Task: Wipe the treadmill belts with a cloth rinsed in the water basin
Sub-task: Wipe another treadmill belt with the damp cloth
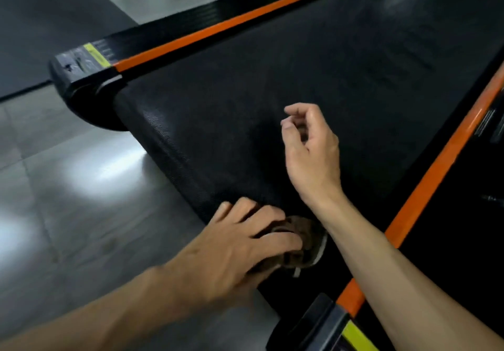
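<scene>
Brown cloth [302,244], one, sits bunched under my left hand [240,244], whose spread fingers press it onto the black belt [245,100]. Beyond it my right hand [311,146] hovers loosely curled, holding nothing, between two orange rails [218,27].

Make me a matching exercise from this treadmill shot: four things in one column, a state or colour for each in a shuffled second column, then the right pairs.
Column one:
1. left hand
2. right hand
3. cloth
4. side rail stripe

Column two:
A. orange
B. held above the belt, fingers loosely curled, holding nothing
C. brown, crumpled on the belt near its rear edge
D. fingers spread, pressing down on the cloth

Pairs: 1-D, 2-B, 3-C, 4-A
</scene>
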`<state>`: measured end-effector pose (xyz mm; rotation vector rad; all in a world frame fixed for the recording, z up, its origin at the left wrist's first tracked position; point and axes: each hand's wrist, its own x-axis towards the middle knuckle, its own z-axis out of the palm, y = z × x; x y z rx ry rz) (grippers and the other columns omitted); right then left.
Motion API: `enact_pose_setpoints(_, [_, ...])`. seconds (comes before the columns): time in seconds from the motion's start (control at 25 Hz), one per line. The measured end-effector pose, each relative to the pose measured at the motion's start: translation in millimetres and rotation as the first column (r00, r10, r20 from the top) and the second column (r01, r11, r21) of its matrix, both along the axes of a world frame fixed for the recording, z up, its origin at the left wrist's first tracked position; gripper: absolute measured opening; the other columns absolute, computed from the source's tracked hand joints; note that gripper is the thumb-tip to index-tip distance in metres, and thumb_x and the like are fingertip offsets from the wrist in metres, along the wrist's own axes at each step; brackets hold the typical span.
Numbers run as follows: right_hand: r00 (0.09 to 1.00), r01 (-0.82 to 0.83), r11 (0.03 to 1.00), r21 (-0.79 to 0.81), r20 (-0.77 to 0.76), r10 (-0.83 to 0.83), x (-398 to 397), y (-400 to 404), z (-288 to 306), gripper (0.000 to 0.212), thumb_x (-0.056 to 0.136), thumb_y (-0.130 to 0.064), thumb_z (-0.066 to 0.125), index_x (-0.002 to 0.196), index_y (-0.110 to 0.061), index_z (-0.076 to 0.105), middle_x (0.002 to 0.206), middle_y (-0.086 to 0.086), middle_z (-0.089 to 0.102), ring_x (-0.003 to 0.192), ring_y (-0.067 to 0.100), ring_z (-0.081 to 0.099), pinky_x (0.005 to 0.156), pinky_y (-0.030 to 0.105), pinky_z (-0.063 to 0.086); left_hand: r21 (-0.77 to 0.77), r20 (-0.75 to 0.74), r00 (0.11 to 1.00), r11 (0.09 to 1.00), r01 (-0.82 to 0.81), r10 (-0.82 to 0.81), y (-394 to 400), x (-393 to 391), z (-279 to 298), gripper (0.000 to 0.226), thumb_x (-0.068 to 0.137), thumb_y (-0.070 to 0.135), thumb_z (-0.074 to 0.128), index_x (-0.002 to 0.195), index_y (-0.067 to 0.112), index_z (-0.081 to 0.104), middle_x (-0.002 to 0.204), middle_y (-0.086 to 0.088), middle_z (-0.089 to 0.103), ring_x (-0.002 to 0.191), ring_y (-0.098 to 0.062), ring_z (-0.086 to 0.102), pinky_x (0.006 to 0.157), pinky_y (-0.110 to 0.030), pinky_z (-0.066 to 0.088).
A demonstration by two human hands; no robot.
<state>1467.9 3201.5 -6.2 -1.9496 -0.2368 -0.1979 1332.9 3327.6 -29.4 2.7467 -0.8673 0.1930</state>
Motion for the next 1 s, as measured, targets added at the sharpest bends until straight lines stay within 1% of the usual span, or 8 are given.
enact_pose_setpoints(0.08, [1.0, 0.008, 0.999, -0.052, -0.001, -0.008, -2.6, -5.1, -4.0, 0.014, 0.095, -0.025, 0.055, 0.107, -0.033, 0.059, 0.095, -0.017, 0.062, 0.095, 0.007, 0.059, 0.085, 0.037, 0.052, 0.049, 0.077, 0.997, 0.999, 0.012, -0.016, 23.5, 12.4, -8.4, 0.036, 0.095, 0.043, 0.047, 0.131, 0.04, 0.043, 0.13, 0.004, 0.048, 0.1, -0.023, 0.048, 0.076, -0.039, 0.042])
enact_pose_setpoints(0.2, [0.999, -0.033, 0.987, -0.16, -0.002, 0.033, -13.9, -8.3, -8.1, 0.019, 0.091, -0.022, 0.058, 0.108, -0.031, 0.059, 0.102, -0.017, 0.061, 0.102, 0.01, 0.058, 0.089, 0.036, 0.051, -0.085, 0.177, 0.948, 0.964, -0.253, 0.264, 65.3, 46.4, -10.5, 0.032, 0.096, 0.044, 0.041, 0.127, 0.037, 0.049, 0.121, 0.003, 0.054, 0.1, -0.026, 0.052, 0.081, -0.045, 0.041])
enact_pose_setpoints(0.36, [0.982, -0.161, 0.914, -0.371, 0.029, 0.185, -24.3, 3.5, -8.3, 0.021, 0.093, -0.023, 0.057, 0.114, -0.026, 0.061, 0.111, -0.013, 0.061, 0.108, 0.012, 0.053, 0.091, 0.028, 0.043, -0.286, -0.079, 0.607, 0.565, -0.774, 0.791, 152.3, 74.2, -15.3, 0.028, 0.094, 0.039, 0.047, 0.122, 0.037, 0.052, 0.117, -0.003, 0.051, 0.106, -0.033, 0.047, 0.089, -0.043, 0.039])
enact_pose_setpoints(0.52, [0.966, -0.202, 0.793, -0.575, 0.016, 0.258, -27.2, 14.5, -9.4, 0.021, 0.094, -0.029, 0.055, 0.115, -0.03, 0.06, 0.114, -0.014, 0.061, 0.108, 0.014, 0.05, 0.096, 0.035, 0.036, -0.121, 0.074, 0.87, 0.871, -0.477, 0.487, 130.0, 35.4, -15.3, 0.028, 0.091, 0.044, 0.044, 0.117, 0.036, 0.053, 0.116, 0.004, 0.052, 0.1, -0.026, 0.05, 0.083, -0.042, 0.042])
enact_pose_setpoints(0.72, [0.962, -0.204, 0.743, -0.637, 0.008, 0.272, -26.9, 20.8, -6.5, 0.021, 0.094, -0.032, 0.053, 0.114, -0.033, 0.059, 0.116, -0.016, 0.059, 0.11, 0.013, 0.047, 0.095, 0.035, 0.032, -0.134, 0.189, 0.888, 0.906, -0.4, 0.42, 85.3, 19.4, -25.3, 0.03, 0.09, 0.037, 0.048, 0.118, 0.028, 0.053, 0.122, -0.006, 0.052, 0.1, -0.03, 0.049, 0.083, -0.046, 0.042])
enact_pose_setpoints(0.8, [0.959, -0.21, 0.739, -0.64, 0.011, 0.283, -25.8, 19.2, -8.7, 0.021, 0.094, -0.032, 0.052, 0.114, -0.033, 0.06, 0.116, -0.018, 0.058, 0.111, 0.011, 0.045, 0.096, 0.033, 0.031, -0.275, 0.172, 0.719, 0.733, -0.622, 0.674, 97.2, 48.1, -28.5, 0.029, 0.088, 0.031, 0.05, 0.116, 0.027, 0.055, 0.121, -0.008, 0.049, 0.103, -0.033, 0.047, 0.087, -0.045, 0.038])
enact_pose_setpoints(0.92, [0.957, -0.214, 0.732, -0.646, 0.014, 0.291, -22.0, 19.1, -11.6, 0.022, 0.095, -0.033, 0.051, 0.116, -0.032, 0.059, 0.118, -0.019, 0.056, 0.113, 0.008, 0.043, 0.097, 0.031, 0.03, -0.459, -0.182, 0.237, 0.131, -0.879, 0.954, 138.5, 98.0, -27.4, 0.032, 0.088, 0.02, 0.051, 0.12, 0.024, 0.053, 0.127, -0.017, 0.042, 0.117, -0.038, 0.04, 0.097, -0.049, 0.032])
enact_pose_setpoints(1.0, [0.958, -0.198, 0.718, -0.667, 0.023, 0.286, -17.7, 20.3, -11.8, 0.023, 0.095, -0.033, 0.051, 0.117, -0.032, 0.059, 0.118, -0.019, 0.056, 0.113, 0.008, 0.042, 0.099, 0.032, 0.03, -0.462, -0.238, 0.159, 0.033, -0.886, 0.958, 160.2, 118.8, -26.4, 0.03, 0.09, 0.022, 0.049, 0.12, 0.024, 0.05, 0.13, -0.018, 0.04, 0.122, -0.04, 0.038, 0.102, -0.051, 0.029])
